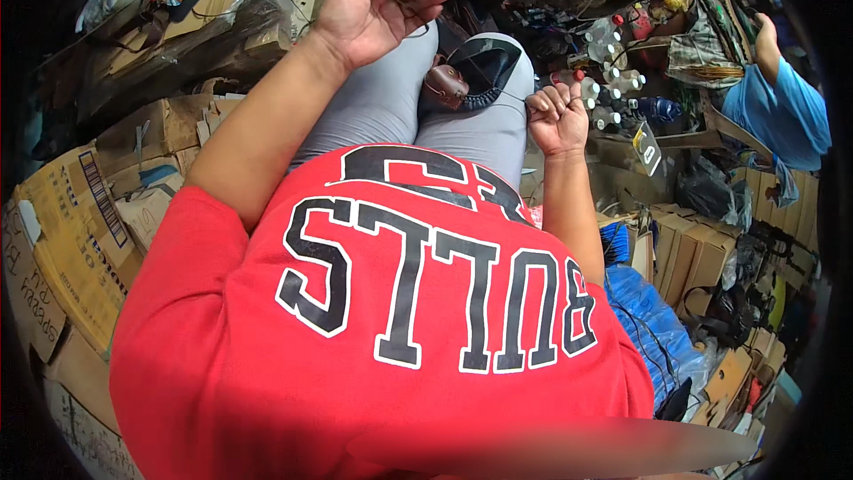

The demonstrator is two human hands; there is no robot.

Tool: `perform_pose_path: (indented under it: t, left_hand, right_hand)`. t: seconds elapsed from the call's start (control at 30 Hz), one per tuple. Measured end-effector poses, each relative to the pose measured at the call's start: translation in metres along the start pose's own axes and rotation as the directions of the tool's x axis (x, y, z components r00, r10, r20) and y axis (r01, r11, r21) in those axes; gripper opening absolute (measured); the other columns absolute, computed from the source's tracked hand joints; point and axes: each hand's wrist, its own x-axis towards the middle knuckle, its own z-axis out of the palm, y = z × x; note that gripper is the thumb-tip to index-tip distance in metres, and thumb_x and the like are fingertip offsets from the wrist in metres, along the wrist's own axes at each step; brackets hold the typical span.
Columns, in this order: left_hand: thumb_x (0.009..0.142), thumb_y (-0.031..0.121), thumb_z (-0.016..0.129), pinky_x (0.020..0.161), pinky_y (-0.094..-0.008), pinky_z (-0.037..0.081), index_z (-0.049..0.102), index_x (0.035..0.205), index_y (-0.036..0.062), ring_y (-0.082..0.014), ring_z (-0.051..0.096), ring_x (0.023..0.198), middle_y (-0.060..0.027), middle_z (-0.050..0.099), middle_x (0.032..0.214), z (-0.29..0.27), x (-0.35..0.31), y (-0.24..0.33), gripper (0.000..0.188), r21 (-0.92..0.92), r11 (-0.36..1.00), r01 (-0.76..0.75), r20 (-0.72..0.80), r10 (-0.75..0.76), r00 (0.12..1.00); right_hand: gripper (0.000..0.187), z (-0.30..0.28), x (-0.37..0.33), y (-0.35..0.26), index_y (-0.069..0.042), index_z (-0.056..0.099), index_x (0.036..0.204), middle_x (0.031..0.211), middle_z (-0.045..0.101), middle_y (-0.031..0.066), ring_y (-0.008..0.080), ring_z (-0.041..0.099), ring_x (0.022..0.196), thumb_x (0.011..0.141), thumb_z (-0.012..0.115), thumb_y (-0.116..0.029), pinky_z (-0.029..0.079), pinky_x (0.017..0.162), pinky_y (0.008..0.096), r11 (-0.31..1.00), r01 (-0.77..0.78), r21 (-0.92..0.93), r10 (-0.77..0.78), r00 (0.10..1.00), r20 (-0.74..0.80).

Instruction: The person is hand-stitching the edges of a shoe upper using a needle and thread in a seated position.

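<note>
On my lap, over the grey trousers (373, 107), rests a shoe (447, 83) with a brown leather part and a black edge; its dark opening faces up. My right hand (560, 117) is closed in a pinch beside my right knee, and a thin dark thread (517, 99) runs from it to the shoe. Raised at the far left, my left hand (380, 18) is turned palm up with its fingers half curled. A short dark strand shows under its fingers, seemingly the same kind of thread; it is too thin to follow to the shoe.
Several plastic bottles (613, 80) stand beyond my right hand. Another person's arm in a blue sleeve (782, 111) is at the far right. Cardboard (75, 231) lies left, cartons (693, 258) and blue plastic (653, 320) right, and a bagged pile (204, 18) far left.
</note>
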Motion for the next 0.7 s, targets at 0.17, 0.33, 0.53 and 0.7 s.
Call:
perform_pose_path:
  t: [0.17,0.33,0.53,0.7]
  left_hand:
    - [0.097,0.034,0.045,0.057,-0.0291,0.032,0.031,0.057,0.0144,-0.0119,0.026,0.047,0.0017,0.023,0.051,-0.047,0.029,0.015,0.046,0.2,0.976,0.08,-0.128,-0.055,0.99]
    - [0.094,0.039,0.049,0.073,-0.0352,0.051,0.052,0.071,0.0082,-0.0196,0.062,0.075,-0.01,0.063,0.078,-0.048,0.022,0.048,0.039,0.759,0.649,0.054,-0.202,0.156,0.967]
    - [0.088,0.02,0.056,0.079,-0.0333,0.049,0.066,0.101,0.0085,-0.0219,0.062,0.088,-0.008,0.061,0.102,-0.053,-0.009,0.023,0.02,0.805,-0.454,-0.381,0.538,0.289,0.792]
    - [0.069,0.031,0.075,0.074,-0.0406,0.05,0.059,0.106,0.0107,-0.0311,0.062,0.082,-0.0119,0.057,0.107,-0.01,-0.027,-0.069,0.045,0.54,-0.618,-0.571,0.553,-0.25,0.795]
  right_hand:
    - [0.047,-0.014,-0.024,-0.005,-0.012,0.036,0.061,0.05,0.026,-0.0025,0.0113,0.022,0.046,0.097,0.038,-0.042,0.032,0.059,0.0278,0.931,0.039,-0.363,-0.055,0.998,-0.033]
    - [0.031,-0.039,-0.05,-0.03,-0.008,0.06,0.087,0.083,0.062,0.008,0.0214,0.06,0.078,0.092,0.053,-0.037,0.048,0.082,0.0385,0.713,-0.131,-0.689,-0.106,0.951,-0.291]
    - [0.062,-0.046,-0.05,-0.077,-0.006,0.046,0.133,0.127,0.051,0.016,0.0211,0.054,0.106,0.078,0.071,-0.014,0.047,0.085,0.0325,-0.132,-0.032,-0.991,-0.287,0.958,0.007]
    - [0.051,0.086,0.018,0.003,-0.009,0.055,0.125,0.083,0.055,0.0008,0.0074,0.054,0.072,0.079,0.072,-0.025,0.045,0.065,0.0236,-0.319,0.142,-0.937,0.077,0.989,0.124]
